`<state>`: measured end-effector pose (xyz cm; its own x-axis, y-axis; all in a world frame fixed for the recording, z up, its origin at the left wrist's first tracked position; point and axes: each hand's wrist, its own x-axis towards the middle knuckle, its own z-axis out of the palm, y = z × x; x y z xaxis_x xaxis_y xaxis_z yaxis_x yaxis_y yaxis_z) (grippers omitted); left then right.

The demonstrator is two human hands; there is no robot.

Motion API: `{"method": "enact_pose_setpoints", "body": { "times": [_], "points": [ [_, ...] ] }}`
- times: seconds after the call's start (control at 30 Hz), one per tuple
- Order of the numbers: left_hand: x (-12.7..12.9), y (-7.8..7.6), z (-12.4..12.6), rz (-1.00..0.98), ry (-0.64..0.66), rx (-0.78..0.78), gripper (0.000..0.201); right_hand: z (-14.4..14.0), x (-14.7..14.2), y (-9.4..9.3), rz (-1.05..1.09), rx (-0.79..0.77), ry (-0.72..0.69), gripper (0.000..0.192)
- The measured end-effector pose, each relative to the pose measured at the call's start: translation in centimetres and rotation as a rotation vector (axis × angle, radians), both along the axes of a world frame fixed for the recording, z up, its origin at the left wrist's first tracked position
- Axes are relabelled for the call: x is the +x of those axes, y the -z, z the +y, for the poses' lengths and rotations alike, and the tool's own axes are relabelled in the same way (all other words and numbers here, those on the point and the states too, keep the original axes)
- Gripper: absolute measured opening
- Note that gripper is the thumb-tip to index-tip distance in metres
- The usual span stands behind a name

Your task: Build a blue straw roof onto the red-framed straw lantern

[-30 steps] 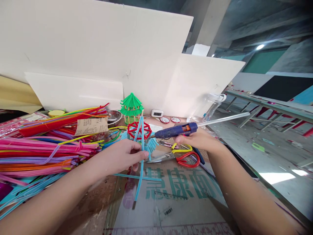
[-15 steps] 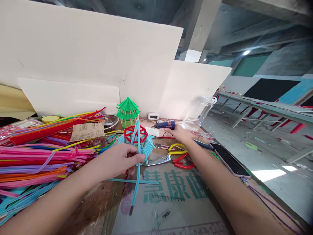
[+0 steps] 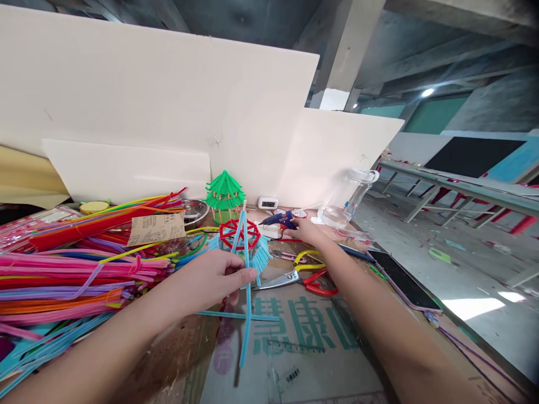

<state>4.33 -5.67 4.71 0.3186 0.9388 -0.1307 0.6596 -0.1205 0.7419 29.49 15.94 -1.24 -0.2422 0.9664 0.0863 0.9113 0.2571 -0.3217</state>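
Observation:
Between the thumb and fingers of my left hand [image 3: 225, 278] is a light-blue pipe cleaner [image 3: 247, 314], bent so that two lengths meet near its top. Behind it sits a red octagonal frame [image 3: 254, 229] with a fringe of light-blue pipe cleaners [image 3: 263, 255] around it. My right hand [image 3: 307, 231] reaches forward and is closed around the handle of a dark-blue glue gun [image 3: 278, 219], whose nozzle points left. A loose light-blue pipe cleaner [image 3: 261, 318] lies on the board below my left hand.
Bundles of coloured pipe cleaners [image 3: 84, 264] fill the left side. A green pagoda model [image 3: 225, 191] and small digital clock [image 3: 268, 202] stand behind. Scissors [image 3: 290, 276], red-handled pliers [image 3: 320, 289], a phone [image 3: 404, 280] and a clear jug [image 3: 347, 196] are towards the right.
My right hand has closed around the glue gun's handle, and the gun has turned slightly and shifted. My left hand still holds the blue pipe cleaner. The view has shifted a little.

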Motion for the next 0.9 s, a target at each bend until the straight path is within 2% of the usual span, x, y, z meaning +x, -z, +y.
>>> {"method": "enact_pose_setpoints", "body": {
  "times": [0.13, 0.23, 0.3, 0.37, 0.43, 0.47, 0.53, 0.6, 0.7, 0.8, 0.9],
  "points": [
    [-0.7, -1.7, -1.0, 0.163, -0.029, 0.055, 0.046, -2.7, 1.9, -3.3, -0.106, 0.090, 0.014, 0.029],
    [-1.8, -2.9, -1.6, 0.225, -0.082, 0.200, 0.047, -5.0, 2.1, -5.9, -0.122, 0.196, -0.002, 0.030],
    [-2.5, -3.5, -1.5, 0.223, -0.132, 0.291, 0.047, -6.9, 1.5, -7.2, -0.060, 0.222, -0.074, 0.033],
    [-3.2, -3.8, -0.9, 0.221, -0.234, 0.390, 0.046, -9.1, 0.2, -7.8, 0.110, 0.100, -0.239, 0.039],
    [-3.7, -4.2, 0.3, 0.207, -0.354, 0.484, 0.044, -11.4, -1.5, -7.7, 0.316, -0.091, -0.421, 0.042],
    [-3.9, -4.3, 1.1, 0.189, -0.394, 0.519, 0.043, -12.6, -2.4, -7.4, 0.387, -0.130, -0.472, 0.043],
    [-4.0, -4.4, 2.7, 0.152, -0.425, 0.563, 0.041, -14.5, -4.0, -6.5, 0.512, -0.070, -0.485, 0.044],
    [-3.9, -4.4, 4.1, 0.096, -0.416, 0.572, 0.045, -15.6, -5.2, -5.5, 0.548, -0.027, -0.484, 0.045],
    [-3.5, -4.0, 5.4, -0.063, -0.397, 0.587, 0.053, -16.0, -6.1, -3.9, 0.557, -0.063, -0.464, 0.040],
    [-2.6, -4.0, 5.7, -0.170, -0.341, 0.644, 0.054, -15.8, -6.4, -2.9, 0.579, -0.148, -0.452, 0.041],
    [-1.6, -4.6, 5.5, -0.174, -0.270, 0.684, 0.047, -15.9, -6.7, -2.5, 0.610, -0.230, -0.488, 0.041]
  ]
}}
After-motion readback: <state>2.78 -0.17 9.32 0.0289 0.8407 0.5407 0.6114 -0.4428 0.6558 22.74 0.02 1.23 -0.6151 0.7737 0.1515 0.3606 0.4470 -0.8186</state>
